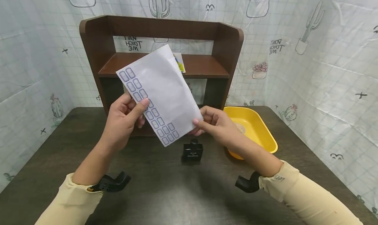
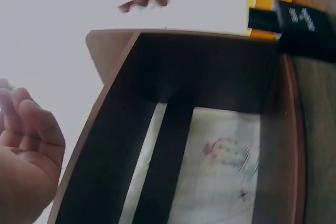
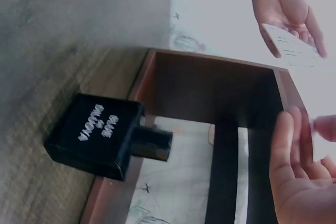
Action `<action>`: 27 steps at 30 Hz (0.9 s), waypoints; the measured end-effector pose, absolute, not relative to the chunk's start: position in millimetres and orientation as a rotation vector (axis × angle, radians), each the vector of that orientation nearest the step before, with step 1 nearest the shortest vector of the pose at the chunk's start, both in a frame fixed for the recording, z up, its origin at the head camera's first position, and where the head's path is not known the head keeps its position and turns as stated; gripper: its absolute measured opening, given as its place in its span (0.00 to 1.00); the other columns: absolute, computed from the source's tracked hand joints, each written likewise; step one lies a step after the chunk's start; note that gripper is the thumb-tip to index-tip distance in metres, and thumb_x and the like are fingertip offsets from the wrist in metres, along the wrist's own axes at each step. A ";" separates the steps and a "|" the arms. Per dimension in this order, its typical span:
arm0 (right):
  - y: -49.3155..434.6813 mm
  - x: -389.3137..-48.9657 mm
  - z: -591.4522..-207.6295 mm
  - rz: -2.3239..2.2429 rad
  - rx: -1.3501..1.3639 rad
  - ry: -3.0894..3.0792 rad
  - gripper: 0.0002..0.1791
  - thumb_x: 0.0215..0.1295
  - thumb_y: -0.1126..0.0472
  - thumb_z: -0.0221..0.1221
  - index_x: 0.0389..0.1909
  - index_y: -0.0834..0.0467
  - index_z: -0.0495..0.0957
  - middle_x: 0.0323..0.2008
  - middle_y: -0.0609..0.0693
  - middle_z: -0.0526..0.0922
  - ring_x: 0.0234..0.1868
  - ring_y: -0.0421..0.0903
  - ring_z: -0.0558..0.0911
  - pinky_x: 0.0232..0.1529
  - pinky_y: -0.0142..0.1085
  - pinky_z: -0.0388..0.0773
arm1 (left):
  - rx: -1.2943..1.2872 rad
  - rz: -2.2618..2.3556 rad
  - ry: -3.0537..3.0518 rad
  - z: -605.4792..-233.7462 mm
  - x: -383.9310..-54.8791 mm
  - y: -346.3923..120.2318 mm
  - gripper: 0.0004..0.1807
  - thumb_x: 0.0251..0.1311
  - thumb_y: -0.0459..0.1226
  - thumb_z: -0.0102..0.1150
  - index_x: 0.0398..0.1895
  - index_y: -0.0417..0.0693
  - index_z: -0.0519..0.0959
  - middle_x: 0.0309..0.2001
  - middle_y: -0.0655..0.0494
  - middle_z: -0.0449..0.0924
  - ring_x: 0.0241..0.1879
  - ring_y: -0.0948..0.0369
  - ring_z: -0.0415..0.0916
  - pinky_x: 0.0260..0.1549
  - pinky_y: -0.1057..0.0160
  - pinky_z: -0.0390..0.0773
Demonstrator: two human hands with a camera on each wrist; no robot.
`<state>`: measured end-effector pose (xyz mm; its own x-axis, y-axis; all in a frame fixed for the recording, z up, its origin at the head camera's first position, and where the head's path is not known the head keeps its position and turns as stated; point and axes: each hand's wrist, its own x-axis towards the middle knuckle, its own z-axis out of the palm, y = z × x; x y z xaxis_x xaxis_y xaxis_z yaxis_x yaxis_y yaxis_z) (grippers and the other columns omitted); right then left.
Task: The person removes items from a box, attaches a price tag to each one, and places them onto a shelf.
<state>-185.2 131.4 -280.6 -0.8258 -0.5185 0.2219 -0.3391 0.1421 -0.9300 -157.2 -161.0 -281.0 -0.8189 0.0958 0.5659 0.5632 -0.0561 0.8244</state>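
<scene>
In the head view a white paper sheet (image 1: 169, 90) is held up at a tilt. Rows of small blue-outlined boxes run along its left and lower edges. My left hand (image 1: 125, 116) pinches the left edge, thumb on the near face and fingers behind. At the lower right corner, my right hand (image 1: 218, 126) pinches it between thumb and fingers. Printed lines show on part of the sheet (image 3: 294, 48) in the right wrist view. Below the sheet, a black perfume bottle (image 1: 193, 152) with a black cap stands upright on the table.
A brown wooden shelf unit (image 1: 165, 26) stands at the back of the dark table (image 1: 159, 192). A colourful printed item (image 1: 180, 65) on its shelf is partly hidden by the sheet. The yellow tray (image 1: 270, 136) lies at right, behind my right forearm. Patterned white curtains (image 1: 333, 71) surround the table.
</scene>
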 end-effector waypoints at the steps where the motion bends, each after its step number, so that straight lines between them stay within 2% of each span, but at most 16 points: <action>1: 132.6 -185.3 -279.5 -1.810 -0.834 2.265 0.09 0.75 0.67 0.60 0.51 0.67 0.76 0.41 0.49 0.90 0.36 0.44 0.89 0.45 0.37 0.88 | -0.721 -1.971 -1.866 -283.4 -157.7 -156.8 0.15 0.75 0.29 0.55 0.61 0.49 0.79 0.43 0.63 0.91 0.24 0.64 0.74 0.23 0.69 0.74; 5: 138.3 -185.2 -277.7 -1.907 -0.777 2.335 0.09 0.75 0.68 0.60 0.51 0.65 0.75 0.38 0.44 0.89 0.33 0.42 0.86 0.42 0.33 0.87 | -0.820 -1.981 -1.951 -293.2 -159.1 -140.7 0.16 0.74 0.28 0.56 0.62 0.44 0.79 0.49 0.63 0.91 0.28 0.60 0.81 0.24 0.68 0.76; 7: 139.8 -184.5 -277.7 -1.942 -0.751 2.344 0.08 0.75 0.67 0.60 0.50 0.65 0.75 0.37 0.43 0.89 0.32 0.41 0.85 0.42 0.33 0.87 | -0.854 -1.927 -2.055 -297.5 -158.5 -132.5 0.18 0.73 0.29 0.58 0.64 0.40 0.77 0.52 0.57 0.91 0.31 0.58 0.83 0.26 0.66 0.79; 11: 139.9 -184.8 -278.2 -1.989 -0.734 2.330 0.08 0.75 0.67 0.61 0.50 0.63 0.75 0.35 0.43 0.89 0.31 0.41 0.85 0.42 0.34 0.87 | -0.885 -1.840 -2.188 -302.4 -155.1 -118.1 0.21 0.71 0.29 0.61 0.65 0.36 0.76 0.56 0.39 0.87 0.35 0.59 0.86 0.31 0.60 0.86; 14: 138.9 -184.6 -276.9 -2.021 -0.751 2.362 0.09 0.74 0.67 0.61 0.50 0.63 0.75 0.33 0.44 0.88 0.31 0.41 0.84 0.42 0.33 0.87 | -0.885 -1.846 -2.186 -302.8 -151.3 -110.5 0.23 0.69 0.27 0.62 0.65 0.37 0.75 0.57 0.36 0.86 0.39 0.61 0.87 0.32 0.57 0.88; 18: 138.7 -183.0 -275.9 -2.023 -0.828 2.576 0.15 0.72 0.67 0.63 0.55 0.63 0.73 0.40 0.47 0.85 0.38 0.43 0.82 0.44 0.29 0.85 | -0.890 -1.889 -2.121 -302.4 -146.8 -102.7 0.23 0.69 0.27 0.62 0.66 0.38 0.75 0.58 0.37 0.86 0.38 0.61 0.88 0.34 0.57 0.89; 21: 139.8 -181.0 -277.0 -1.940 -0.929 2.866 0.20 0.70 0.66 0.65 0.59 0.64 0.72 0.50 0.53 0.80 0.49 0.44 0.78 0.51 0.28 0.80 | -0.884 -1.915 -2.061 -301.6 -143.4 -97.0 0.21 0.69 0.27 0.62 0.64 0.36 0.76 0.56 0.36 0.87 0.37 0.61 0.90 0.38 0.60 0.89; 24: 142.0 -177.5 -279.3 -1.811 -1.094 3.123 0.20 0.68 0.66 0.67 0.57 0.65 0.75 0.54 0.58 0.78 0.55 0.48 0.73 0.58 0.33 0.74 | -0.868 -1.941 -1.999 -300.9 -140.4 -91.0 0.23 0.68 0.26 0.62 0.65 0.37 0.74 0.58 0.36 0.86 0.39 0.61 0.90 0.40 0.60 0.89; 27: 139.0 -173.1 -279.9 -1.687 -1.351 3.237 0.15 0.65 0.67 0.68 0.52 0.64 0.81 0.52 0.60 0.80 0.57 0.53 0.72 0.60 0.38 0.68 | -0.856 -1.973 -1.933 -300.2 -138.1 -88.1 0.26 0.68 0.25 0.62 0.68 0.38 0.71 0.60 0.36 0.84 0.40 0.61 0.90 0.43 0.59 0.89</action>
